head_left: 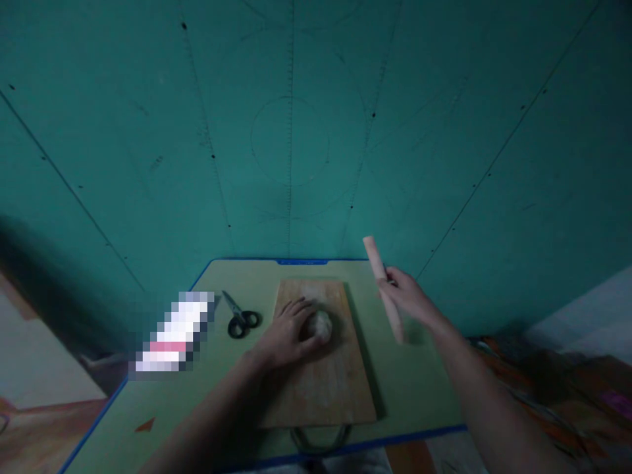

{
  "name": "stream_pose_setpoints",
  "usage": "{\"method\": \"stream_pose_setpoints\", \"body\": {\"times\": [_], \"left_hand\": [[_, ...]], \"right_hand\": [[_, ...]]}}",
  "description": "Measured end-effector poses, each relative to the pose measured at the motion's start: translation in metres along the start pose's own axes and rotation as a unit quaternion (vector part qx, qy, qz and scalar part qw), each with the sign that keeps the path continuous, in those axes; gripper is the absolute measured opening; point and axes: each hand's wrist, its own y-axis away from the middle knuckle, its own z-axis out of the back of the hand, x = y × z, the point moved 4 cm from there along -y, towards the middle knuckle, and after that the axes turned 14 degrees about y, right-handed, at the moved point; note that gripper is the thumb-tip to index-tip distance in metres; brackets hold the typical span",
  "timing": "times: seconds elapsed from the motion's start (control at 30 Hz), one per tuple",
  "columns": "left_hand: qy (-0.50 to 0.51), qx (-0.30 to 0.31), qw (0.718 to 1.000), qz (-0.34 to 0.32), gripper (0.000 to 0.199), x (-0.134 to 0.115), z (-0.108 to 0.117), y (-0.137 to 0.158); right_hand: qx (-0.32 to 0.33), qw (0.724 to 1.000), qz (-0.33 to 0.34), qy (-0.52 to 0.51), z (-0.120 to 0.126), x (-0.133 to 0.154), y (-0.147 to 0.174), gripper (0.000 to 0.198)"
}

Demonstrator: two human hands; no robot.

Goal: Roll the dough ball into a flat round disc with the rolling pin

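Observation:
On a wooden cutting board (340,382) sits a pale, rounded lump that looks like dough (322,325). My left hand (289,334) cups it from the left, with the thumb along its near side and the fingers curving past its far side. Off the board's right edge, my right hand (401,289) grips a light wooden rolling pin (374,257) around its middle. The pin is tilted, its upper end pointing away toward the wall and its lower end over the table.
Scissors (239,318) with black handles lie left of the board on the light green, blue-edged table (197,395). A blurred-out pale object (172,336) is at the table's left edge. Behind rises a green wall (306,151) with drawn lines. The board has a handle (320,447) at its near end.

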Motion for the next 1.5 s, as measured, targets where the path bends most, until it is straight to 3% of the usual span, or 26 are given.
{"method": "stream_pose_setpoints", "body": {"times": [0.07, 0.17, 0.27, 0.37, 0.53, 0.7, 1.0, 1.13, 1.37, 1.5], "left_hand": [[-0.014, -0.004, 1.000, 0.009, 0.061, -0.002, -0.004, 0.000], [-0.011, 0.000, 1.000, 0.016, 0.063, -0.004, -0.005, 0.002], [0.006, 0.028, 1.000, -0.005, 0.065, -0.006, -0.002, 0.006], [0.005, 0.022, 1.000, -0.002, 0.070, -0.003, 0.001, 0.009], [-0.043, 0.009, 0.999, 0.005, 0.063, 0.002, 0.000, 0.008], [-0.040, 0.008, 0.999, -0.034, 0.061, 0.003, 0.002, 0.008], [-0.030, 0.020, 0.999, -0.023, 0.070, 0.000, 0.003, 0.009], [-0.004, 0.027, 0.999, -0.031, 0.062, -0.002, 0.003, 0.007], [0.009, -0.014, 0.999, -0.030, 0.054, -0.005, -0.003, 0.005], [0.012, 0.024, 0.999, -0.036, 0.052, -0.003, 0.000, 0.006]], "right_hand": [[0.012, 0.986, 0.029, -0.165, 0.000, 0.034, -0.002, 0.021], [0.002, 0.949, 0.075, -0.306, -0.007, 0.086, -0.002, 0.026], [-0.035, 0.918, 0.098, -0.383, -0.023, 0.123, 0.001, 0.028], [-0.046, 0.903, 0.112, -0.413, -0.043, 0.142, 0.002, 0.038], [-0.038, 0.909, 0.088, -0.406, -0.073, 0.139, 0.002, 0.043], [-0.054, 0.904, 0.074, -0.418, -0.084, 0.128, 0.008, 0.043], [-0.032, 0.936, 0.122, -0.329, -0.102, 0.130, 0.011, 0.038], [-0.020, 0.934, 0.120, -0.337, -0.103, 0.131, 0.012, 0.038], [-0.019, 0.924, 0.120, -0.363, -0.097, 0.126, 0.023, 0.037], [-0.077, 0.883, 0.084, -0.454, -0.067, 0.117, 0.016, 0.037]]}}
